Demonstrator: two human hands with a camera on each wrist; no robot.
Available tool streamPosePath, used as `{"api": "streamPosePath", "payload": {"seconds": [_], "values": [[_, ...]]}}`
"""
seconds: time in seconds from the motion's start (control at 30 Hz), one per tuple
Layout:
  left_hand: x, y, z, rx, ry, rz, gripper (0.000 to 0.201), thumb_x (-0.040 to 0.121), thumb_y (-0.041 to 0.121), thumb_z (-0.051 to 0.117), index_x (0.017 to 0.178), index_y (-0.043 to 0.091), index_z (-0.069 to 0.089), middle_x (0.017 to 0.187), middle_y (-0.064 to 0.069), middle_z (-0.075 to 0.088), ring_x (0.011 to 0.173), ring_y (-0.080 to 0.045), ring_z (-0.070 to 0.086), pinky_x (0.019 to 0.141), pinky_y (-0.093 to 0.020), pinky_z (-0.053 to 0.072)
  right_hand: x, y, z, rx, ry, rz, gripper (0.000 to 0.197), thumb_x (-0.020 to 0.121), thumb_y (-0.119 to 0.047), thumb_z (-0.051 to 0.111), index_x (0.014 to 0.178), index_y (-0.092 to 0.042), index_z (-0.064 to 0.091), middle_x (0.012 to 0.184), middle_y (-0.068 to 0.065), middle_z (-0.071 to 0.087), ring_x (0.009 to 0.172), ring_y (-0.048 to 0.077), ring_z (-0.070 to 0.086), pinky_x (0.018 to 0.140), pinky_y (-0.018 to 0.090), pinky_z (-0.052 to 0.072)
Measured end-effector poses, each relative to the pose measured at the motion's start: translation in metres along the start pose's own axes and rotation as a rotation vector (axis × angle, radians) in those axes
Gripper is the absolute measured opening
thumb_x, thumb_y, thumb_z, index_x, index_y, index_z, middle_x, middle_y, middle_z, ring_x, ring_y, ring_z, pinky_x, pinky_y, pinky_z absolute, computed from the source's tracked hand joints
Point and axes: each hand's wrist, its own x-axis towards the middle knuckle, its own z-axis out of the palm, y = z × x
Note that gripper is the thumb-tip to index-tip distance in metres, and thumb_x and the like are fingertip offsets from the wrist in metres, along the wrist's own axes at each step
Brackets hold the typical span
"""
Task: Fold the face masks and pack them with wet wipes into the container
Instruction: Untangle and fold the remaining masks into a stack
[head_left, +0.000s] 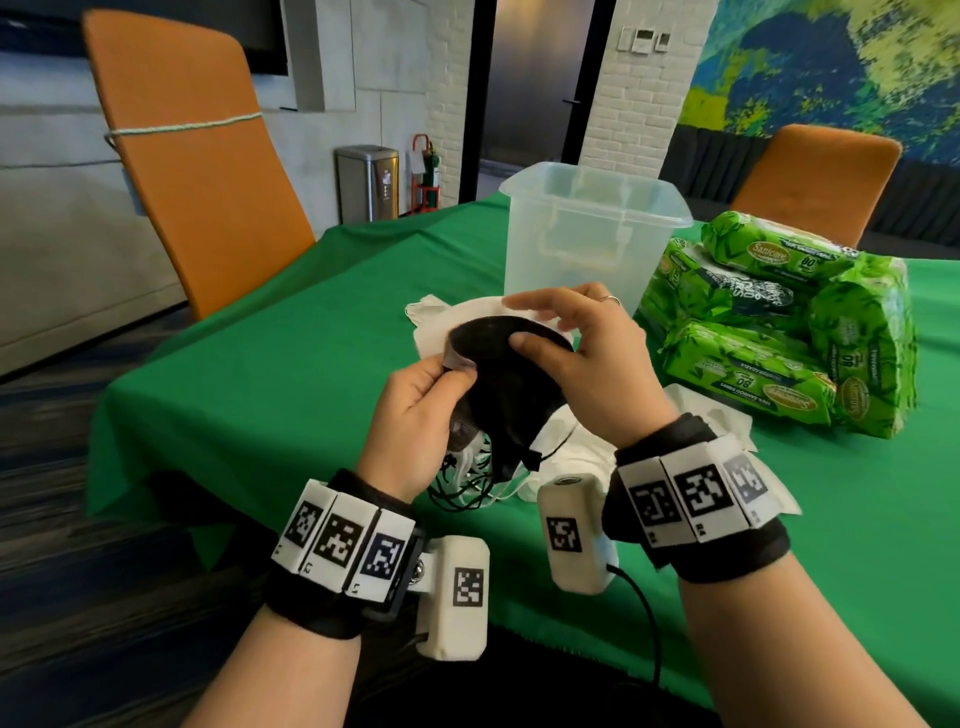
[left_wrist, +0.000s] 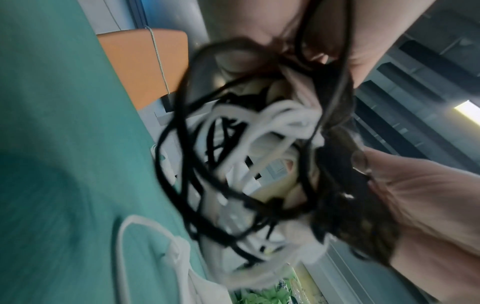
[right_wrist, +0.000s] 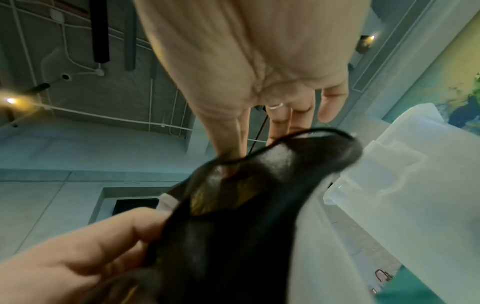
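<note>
A black face mask (head_left: 498, 374) is held up above the green table between both hands. My left hand (head_left: 415, 410) grips its left end together with a bundle of other masks, whose black and white ear loops (left_wrist: 233, 164) hang tangled below. My right hand (head_left: 561, 338) pinches the mask's upper rim (right_wrist: 285, 148) between thumb and fingers. White masks (head_left: 457, 317) lie on the cloth behind, and more (head_left: 571, 457) under my right wrist. The clear plastic container (head_left: 587, 234) stands open behind the hands. Green wet wipe packs (head_left: 769, 322) are stacked to its right.
The green tablecloth (head_left: 291, 374) covers the table, whose left edge and near corner drop off close to my left arm. An orange chair (head_left: 197, 156) stands at the far left, another orange chair (head_left: 821, 176) behind the wipes.
</note>
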Motion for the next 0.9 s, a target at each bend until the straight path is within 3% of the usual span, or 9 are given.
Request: {"api": "streamPosePath", "payload": {"seconds": [0.1, 0.2, 0.33, 0.4, 0.53, 0.63, 0.73, 0.83, 0.9], "values": [[-0.002, 0.006, 0.002, 0.04, -0.028, 0.016, 0.028, 0.083, 0.018, 0.052, 0.063, 0.021, 0.071, 0.062, 0.013, 0.066, 0.064, 0.002, 0.057, 0.06, -0.013, 0.043, 0.002, 0.002, -0.003, 0.017, -0.024, -0.029, 0.018, 0.074, -0.023, 0.074, 0.077, -0.036, 0.062, 0.082, -0.005, 0.052, 0.087, 0.021, 0.052, 0.087, 0.051, 0.041], [-0.007, 0.013, 0.004, 0.087, 0.11, 0.016, 0.038, 0.095, 0.013, 0.049, 0.058, 0.02, 0.048, 0.05, 0.007, 0.054, 0.049, 0.007, 0.049, 0.054, -0.006, 0.036, 0.001, 0.004, -0.01, 0.056, -0.087, -0.044, 0.021, 0.075, -0.018, 0.074, 0.07, -0.031, 0.059, 0.071, -0.009, 0.06, 0.072, 0.01, 0.055, 0.079, 0.036, 0.046], [-0.006, 0.009, 0.001, 0.184, 0.014, 0.077, 0.058, 0.069, 0.062, 0.053, 0.054, 0.008, 0.04, 0.052, -0.008, 0.03, 0.052, -0.013, 0.03, 0.052, -0.031, 0.026, 0.002, 0.004, -0.018, -0.071, -0.095, -0.081, 0.005, 0.077, -0.017, 0.072, 0.078, -0.021, 0.069, 0.068, -0.003, 0.063, 0.07, 0.016, 0.059, 0.071, 0.026, 0.045], [-0.003, 0.002, 0.002, 0.211, -0.001, 0.029, 0.062, 0.06, 0.064, 0.062, 0.064, 0.002, 0.06, 0.057, -0.026, 0.052, 0.058, -0.016, 0.044, 0.055, -0.037, 0.039, 0.003, 0.001, -0.021, -0.138, -0.074, -0.132, 0.006, 0.076, -0.018, 0.073, 0.081, -0.018, 0.073, 0.072, -0.001, 0.069, 0.071, 0.014, 0.063, 0.074, 0.025, 0.047], [-0.005, -0.003, 0.005, 0.288, -0.005, 0.037, 0.042, 0.064, 0.052, 0.066, 0.068, 0.011, 0.068, 0.064, -0.002, 0.067, 0.061, -0.007, 0.056, 0.062, -0.032, 0.047, 0.006, -0.004, -0.024, -0.055, -0.144, -0.16, 0.01, 0.076, -0.016, 0.073, 0.085, -0.018, 0.074, 0.072, -0.011, 0.065, 0.062, -0.008, 0.055, 0.066, 0.005, 0.039], [-0.006, -0.003, 0.005, 0.281, -0.034, 0.062, 0.062, 0.067, 0.058, 0.059, 0.07, -0.004, 0.066, 0.061, -0.01, 0.06, 0.059, -0.011, 0.049, 0.056, -0.034, 0.043, 0.008, 0.0, -0.024, -0.097, -0.144, -0.138, 0.01, 0.073, -0.021, 0.075, 0.082, -0.019, 0.073, 0.067, -0.015, 0.06, 0.063, 0.001, 0.052, 0.066, 0.018, 0.038], [-0.008, -0.003, 0.005, 0.257, -0.029, 0.066, 0.06, 0.068, 0.058, 0.057, 0.072, 0.0, 0.069, 0.071, -0.021, 0.068, 0.064, -0.014, 0.055, 0.062, -0.045, 0.05, 0.01, 0.005, -0.023, -0.084, -0.131, -0.138, 0.014, 0.07, -0.027, 0.077, 0.069, -0.029, 0.063, 0.071, -0.016, 0.056, 0.072, 0.01, 0.054, 0.075, 0.031, 0.04], [-0.008, -0.001, 0.005, 0.255, -0.009, 0.071, 0.045, 0.067, 0.056, 0.058, 0.073, 0.014, 0.072, 0.075, -0.008, 0.073, 0.068, -0.014, 0.064, 0.065, -0.041, 0.053, 0.015, 0.009, -0.021, -0.01, -0.217, -0.104, 0.025, 0.073, -0.028, 0.075, 0.067, -0.036, 0.052, 0.092, 0.001, 0.063, 0.093, 0.017, 0.057, 0.086, 0.034, 0.041], [-0.006, -0.002, 0.004, 0.245, -0.006, 0.088, 0.032, 0.069, 0.051, 0.059, 0.086, 0.026, 0.071, 0.084, 0.006, 0.074, 0.08, -0.01, 0.068, 0.074, -0.034, 0.054, 0.022, 0.014, -0.019, 0.09, -0.317, -0.075, 0.023, 0.076, -0.021, 0.074, 0.069, -0.03, 0.053, 0.081, 0.001, 0.063, 0.079, 0.013, 0.055, 0.076, 0.031, 0.041]]}}
